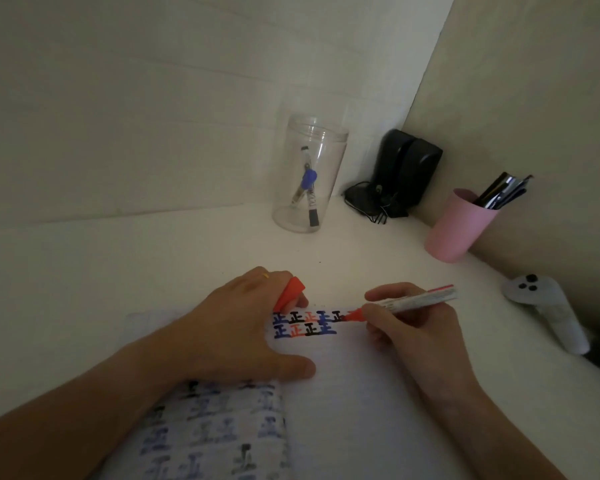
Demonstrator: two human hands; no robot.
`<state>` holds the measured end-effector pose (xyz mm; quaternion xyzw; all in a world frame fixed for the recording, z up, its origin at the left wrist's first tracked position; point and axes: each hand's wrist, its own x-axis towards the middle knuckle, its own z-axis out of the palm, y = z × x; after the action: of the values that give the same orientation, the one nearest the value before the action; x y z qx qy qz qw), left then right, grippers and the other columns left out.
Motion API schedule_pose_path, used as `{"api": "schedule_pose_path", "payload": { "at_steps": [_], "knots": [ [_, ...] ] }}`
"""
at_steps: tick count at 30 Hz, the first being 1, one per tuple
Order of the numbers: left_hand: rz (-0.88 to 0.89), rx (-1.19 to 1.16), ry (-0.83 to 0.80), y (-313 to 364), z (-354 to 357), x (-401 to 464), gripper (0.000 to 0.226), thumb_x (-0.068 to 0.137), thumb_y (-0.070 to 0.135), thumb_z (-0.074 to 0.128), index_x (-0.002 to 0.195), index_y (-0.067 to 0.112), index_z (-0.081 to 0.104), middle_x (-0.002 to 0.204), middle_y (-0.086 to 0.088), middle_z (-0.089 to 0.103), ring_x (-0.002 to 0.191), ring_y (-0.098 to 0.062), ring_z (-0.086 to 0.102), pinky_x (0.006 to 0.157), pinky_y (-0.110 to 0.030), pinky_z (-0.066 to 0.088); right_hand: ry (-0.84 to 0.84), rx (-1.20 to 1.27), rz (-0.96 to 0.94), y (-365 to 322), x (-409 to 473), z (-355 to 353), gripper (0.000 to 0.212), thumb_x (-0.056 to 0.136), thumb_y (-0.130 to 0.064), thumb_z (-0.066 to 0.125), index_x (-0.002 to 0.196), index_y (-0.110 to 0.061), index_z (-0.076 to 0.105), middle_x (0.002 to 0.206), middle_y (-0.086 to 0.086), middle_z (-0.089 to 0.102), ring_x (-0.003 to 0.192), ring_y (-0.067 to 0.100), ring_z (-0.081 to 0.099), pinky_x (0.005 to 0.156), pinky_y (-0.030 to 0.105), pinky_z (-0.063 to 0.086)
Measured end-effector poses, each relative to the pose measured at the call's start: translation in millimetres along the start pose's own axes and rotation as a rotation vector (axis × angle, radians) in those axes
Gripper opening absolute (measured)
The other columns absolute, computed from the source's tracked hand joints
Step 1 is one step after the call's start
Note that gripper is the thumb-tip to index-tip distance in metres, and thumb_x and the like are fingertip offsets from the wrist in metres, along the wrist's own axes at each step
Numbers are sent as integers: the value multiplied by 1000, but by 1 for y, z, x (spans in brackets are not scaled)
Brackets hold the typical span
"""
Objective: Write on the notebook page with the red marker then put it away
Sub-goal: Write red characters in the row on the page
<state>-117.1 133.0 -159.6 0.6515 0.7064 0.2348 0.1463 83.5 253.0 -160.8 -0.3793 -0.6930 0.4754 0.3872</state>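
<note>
Step in hand: writing, judged from the red marker (406, 302) tip resting at the right end of the top row of characters on the notebook page (343, 393), centre of the frame.
Right hand (409, 327): closed around the marker's front end in a pen grip, barrel slanting up and to the right over the knuckles.
Left hand (243, 327): spread flat on the page's left part, thumb stretched out along the paper; the red cap (290, 292) is tucked between its fingers at the page's top edge.
Doing it well: keep the left palm pressing so the page cannot creep; draw each stroke with the tip only, wrist clear of the fresh ink in the row just below; match the size of the neighbouring black and blue characters.
Cap: worth keeping in that hand, since the marker will need closing before it goes away.
Clear jar (309, 174): upper centre, upright, open-topped, holding two markers crossed, one with a blue cap; probably where the red one belongs.
Pink cup (458, 226): right of centre, well apart from the page, holding several dark pens leaning right.
Behind them: a black device (406, 168) with cable in the corner; what it is I cannot tell.
</note>
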Motion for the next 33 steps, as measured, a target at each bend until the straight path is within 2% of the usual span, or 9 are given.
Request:
{"api": "schedule_pose_path", "payload": {
  "at_steps": [4, 10, 13, 19, 23, 33],
  "knots": [
    [12, 34, -10, 0, -2, 1, 66, 64, 73, 73, 116, 45, 44, 105, 22, 48, 97, -3, 52, 84, -22, 44, 24, -134, -75, 3, -1, 1, 8, 75, -9, 78, 69, -14, 77, 58, -1, 73, 53, 7, 64, 56, 23, 52],
    [13, 40, -20, 1, -3, 1, 64, 64, 73, 73, 113, 45, 45, 104, 21, 49, 94, -3, 52, 79, -19, 43, -14, -128, -61, 1, -3, 1, 5, 75, -11, 80, 72, -14, 79, 62, -2, 76, 55, 2, 65, 53, 14, 47],
    [16, 34, -20, 2, -4, 0, 64, 64, 72, 73, 114, 44, 46, 104, 19, 50, 94, -3, 52, 84, -25, 47, -18, -162, -63, 1, -4, 2, 5, 76, -13, 81, 72, -17, 80, 66, -2, 77, 59, 5, 68, 57, 18, 50],
    [21, 47, -19, 4, -5, 0, 64, 64, 73, 72, 114, 43, 47, 103, 22, 49, 94, -2, 52, 85, -26, 47, 30, -221, -65, 3, -4, 1, 6, 75, -18, 81, 71, -23, 79, 66, -4, 78, 62, 9, 71, 63, 29, 55],
    [20, 54, -23, 4, -5, 0, 65, 64, 74, 71, 115, 43, 46, 104, 23, 49, 95, 0, 52, 85, -26, 47, 54, -206, -35, 5, -2, 1, 5, 74, -18, 79, 70, -21, 78, 59, -5, 74, 54, 4, 64, 59, 27, 49],
    [22, 47, -16, 4, -6, -1, 64, 64, 73, 73, 114, 43, 47, 103, 21, 51, 94, -2, 53, 86, -29, 48, 33, -197, -56, 5, -2, 1, 6, 70, -18, 81, 66, -18, 76, 60, -1, 74, 54, 8, 63, 55, 28, 50]
  ]
}}
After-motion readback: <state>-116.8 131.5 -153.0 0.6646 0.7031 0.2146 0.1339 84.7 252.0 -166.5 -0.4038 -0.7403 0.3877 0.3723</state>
